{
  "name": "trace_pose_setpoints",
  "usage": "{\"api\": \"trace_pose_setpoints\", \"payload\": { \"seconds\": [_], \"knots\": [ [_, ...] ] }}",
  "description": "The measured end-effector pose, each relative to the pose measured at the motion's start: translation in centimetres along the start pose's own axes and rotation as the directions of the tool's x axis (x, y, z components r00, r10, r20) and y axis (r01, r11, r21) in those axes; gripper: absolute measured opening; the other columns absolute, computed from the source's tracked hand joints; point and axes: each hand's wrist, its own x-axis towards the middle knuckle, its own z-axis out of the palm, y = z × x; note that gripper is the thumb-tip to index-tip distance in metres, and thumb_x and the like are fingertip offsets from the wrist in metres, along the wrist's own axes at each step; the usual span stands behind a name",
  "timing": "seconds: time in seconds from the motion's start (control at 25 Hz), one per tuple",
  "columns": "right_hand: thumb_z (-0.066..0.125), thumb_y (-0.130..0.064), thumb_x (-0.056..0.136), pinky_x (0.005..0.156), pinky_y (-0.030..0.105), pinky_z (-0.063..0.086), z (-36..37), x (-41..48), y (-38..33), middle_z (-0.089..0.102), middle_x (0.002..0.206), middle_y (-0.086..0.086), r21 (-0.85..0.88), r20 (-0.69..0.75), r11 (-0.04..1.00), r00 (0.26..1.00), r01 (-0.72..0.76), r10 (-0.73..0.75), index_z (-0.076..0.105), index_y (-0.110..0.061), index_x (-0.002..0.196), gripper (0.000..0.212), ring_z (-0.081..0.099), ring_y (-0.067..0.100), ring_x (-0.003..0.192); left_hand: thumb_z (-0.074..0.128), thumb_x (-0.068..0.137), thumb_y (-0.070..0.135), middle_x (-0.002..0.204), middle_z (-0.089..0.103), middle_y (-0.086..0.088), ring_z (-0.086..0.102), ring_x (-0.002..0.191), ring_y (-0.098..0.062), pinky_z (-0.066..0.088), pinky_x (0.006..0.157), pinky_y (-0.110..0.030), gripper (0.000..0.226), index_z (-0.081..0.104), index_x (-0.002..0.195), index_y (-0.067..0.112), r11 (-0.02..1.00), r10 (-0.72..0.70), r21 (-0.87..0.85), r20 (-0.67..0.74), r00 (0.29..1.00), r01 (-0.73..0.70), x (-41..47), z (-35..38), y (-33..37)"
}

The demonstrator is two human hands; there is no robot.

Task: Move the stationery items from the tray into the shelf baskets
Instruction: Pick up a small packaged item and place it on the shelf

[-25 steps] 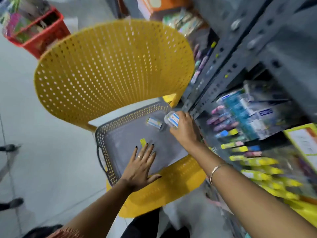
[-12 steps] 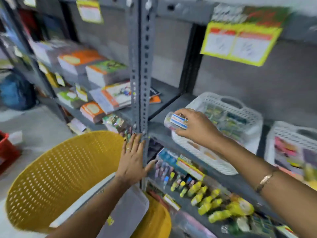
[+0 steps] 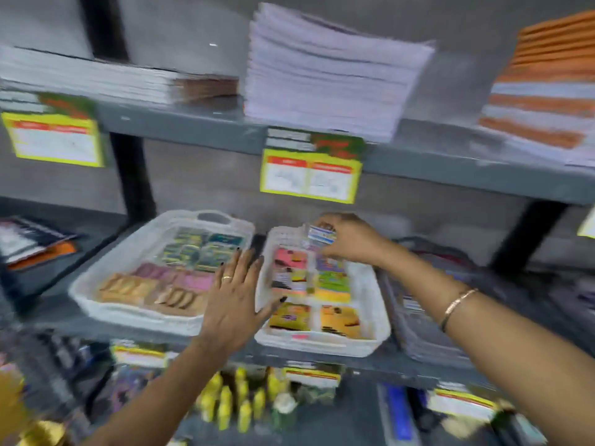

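My right hand (image 3: 349,241) is pinching a small clear packet (image 3: 320,235) above the middle white basket's (image 3: 370,304) far end; my left hand (image 3: 233,304) is hovering, fingers spread.

- Grey metal shelving (image 3: 199,127) with dark uprights (image 3: 132,175), set against a grey back wall (image 3: 199,185).
- Upper shelf: stacks of white paper (image 3: 325,75) and orange-edged notebooks (image 3: 541,91).
- Yellow-bordered labels (image 3: 310,177) hang from the shelf edge.
- Lower shelf: yellow bottles (image 3: 225,403), blurred.
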Motion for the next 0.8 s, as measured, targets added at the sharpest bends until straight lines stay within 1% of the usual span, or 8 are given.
{"api": "trace_pose_setpoints", "payload": {
  "seconds": [0.2,0.24,0.32,0.4,0.48,0.64,0.72,0.8],
  "knots": [
    [0.071,-0.029,0.076,0.090,0.034,0.047,-2.8,-6.4,13.9,0.063,0.121,0.014,-0.082,0.046,0.981,0.983,-0.174,0.178,0.059,-0.009,0.113,0.044,0.058,0.030,0.110,0.016,0.091,0.065,0.136,0.049,-0.018,0.047,0.123,-0.036,0.040,0.095,-0.053,0.080,0.061,0.121,0.006,0.992,0.121,-0.038,0.130,0.984,-0.117,2.5,4.2,14.3],
    [0.070,-0.030,0.077,0.093,0.033,0.045,-2.8,-7.5,16.1,0.061,0.125,0.014,-0.097,0.070,0.973,0.974,-0.210,0.217,0.058,-0.009,0.117,0.047,0.056,0.029,0.113,0.018,0.089,0.065,0.139,0.046,-0.018,0.044,0.126,-0.034,0.038,0.098,-0.051,0.079,0.059,0.124,0.007,0.991,0.134,-0.029,0.148,0.980,-0.131,2.7,5.0,16.8],
    [0.068,-0.024,0.077,0.095,0.032,0.043,-2.3,-9.6,19.8,0.057,0.131,0.013,-0.100,0.114,0.957,0.952,-0.274,0.284,0.054,-0.010,0.124,0.050,0.054,0.028,0.117,0.018,0.089,0.066,0.154,0.021,-0.012,0.017,0.140,-0.027,0.021,0.111,-0.044,0.078,0.038,0.141,0.012,0.985,0.157,0.046,0.196,0.968,-0.169,3.1,6.7,20.5],
    [0.071,-0.021,0.074,0.092,0.034,0.045,-1.0,-11.3,22.6,0.059,0.128,0.012,-0.088,0.158,0.943,0.930,-0.322,0.332,0.053,-0.013,0.123,0.052,0.056,0.028,0.113,0.017,0.091,0.066,0.158,0.002,-0.007,-0.005,0.142,-0.022,0.005,0.114,-0.041,0.077,0.019,0.148,0.015,0.979,0.157,0.081,0.272,0.949,-0.185,3.2,8.2,22.2],
    [0.073,-0.022,0.074,0.087,0.035,0.048,0.4,-12.3,24.4,0.062,0.121,0.013,-0.080,0.192,0.932,0.912,-0.353,0.362,0.054,-0.012,0.118,0.049,0.060,0.029,0.105,0.015,0.091,0.066,0.158,-0.001,-0.006,-0.010,0.142,-0.021,0.003,0.114,-0.041,0.078,0.013,0.150,0.015,0.967,0.183,0.110,0.333,0.925,-0.230,3.3,9.5,22.8],
    [0.070,-0.017,0.076,0.078,0.030,0.044,3.0,-12.8,25.7,0.063,0.119,0.013,-0.062,0.213,0.923,0.899,-0.379,0.384,0.054,-0.013,0.118,0.045,0.061,0.028,0.101,-0.007,0.080,0.069,0.158,0.002,-0.004,-0.008,0.142,-0.019,0.008,0.114,-0.041,0.088,0.017,0.149,0.020,0.937,0.276,0.093,0.393,0.877,-0.336,3.3,11.0,22.4],
    [0.070,-0.014,0.076,0.078,0.028,0.042,4.2,-12.6,26.1,0.061,0.122,0.013,-0.052,0.229,0.926,0.898,-0.374,0.375,0.053,-0.013,0.120,0.047,0.060,0.027,0.104,-0.001,0.085,0.068,0.158,0.001,-0.003,-0.008,0.142,-0.019,0.010,0.114,-0.040,0.081,0.018,0.149,0.022,0.934,0.298,0.050,0.434,0.850,-0.353,3.4,11.0,22.4],
    [0.070,-0.011,0.076,0.085,0.030,0.042,5.1,-12.4,26.1,0.058,0.128,0.013,-0.037,0.259,0.936,0.901,-0.351,0.348,0.052,-0.012,0.122,0.050,0.056,0.027,0.111,0.012,0.092,0.063,0.158,0.003,-0.002,-0.006,0.142,-0.019,0.010,0.114,-0.040,0.069,0.022,0.148,0.024,0.933,0.298,0.046,0.456,0.839,-0.356,3.4,10.9,22.4]
  ]
}}
